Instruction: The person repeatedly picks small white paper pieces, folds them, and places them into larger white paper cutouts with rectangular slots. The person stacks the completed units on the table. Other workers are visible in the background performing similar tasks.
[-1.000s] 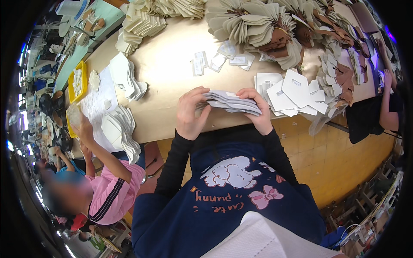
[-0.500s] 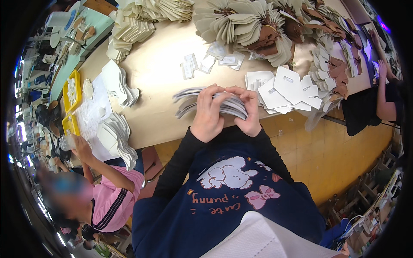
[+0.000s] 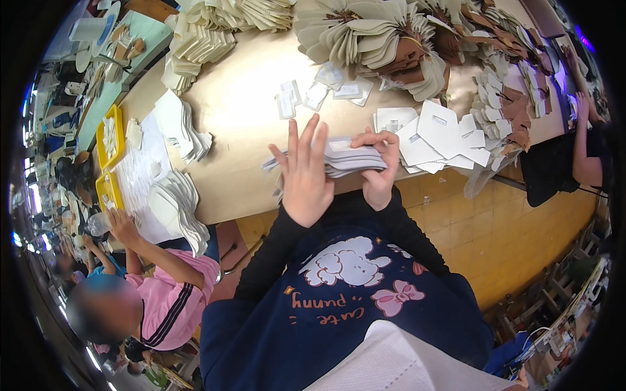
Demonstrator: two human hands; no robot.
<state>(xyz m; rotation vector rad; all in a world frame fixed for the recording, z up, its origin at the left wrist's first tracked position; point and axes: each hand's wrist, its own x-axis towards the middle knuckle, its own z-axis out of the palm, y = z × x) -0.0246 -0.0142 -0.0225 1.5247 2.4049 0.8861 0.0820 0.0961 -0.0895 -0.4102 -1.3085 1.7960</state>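
Note:
Above the near edge of the table, my right hand grips the right end of a stack of thin grey-white cut pieces, thumb below and fingers on top. My left hand lies across the left part of the stack with its fingers stretched and spread. Its palm covers some of the layers, so contact there is hard to judge. To the right of the stack, loose white pieces with small rectangular labels lie overlapping. Several small clear packets with labels rest farther back.
Bundled cream and brown cut pieces crowd the far right. More cream stacks stand far left. White stacks and yellow trays lie at left, beside a co-worker in a pink shirt. Another person's arm shows at right.
The stack was bent in an arch between both hands; now it lies flatter. My left fingers have straightened and spread, while the right hand keeps its hold.

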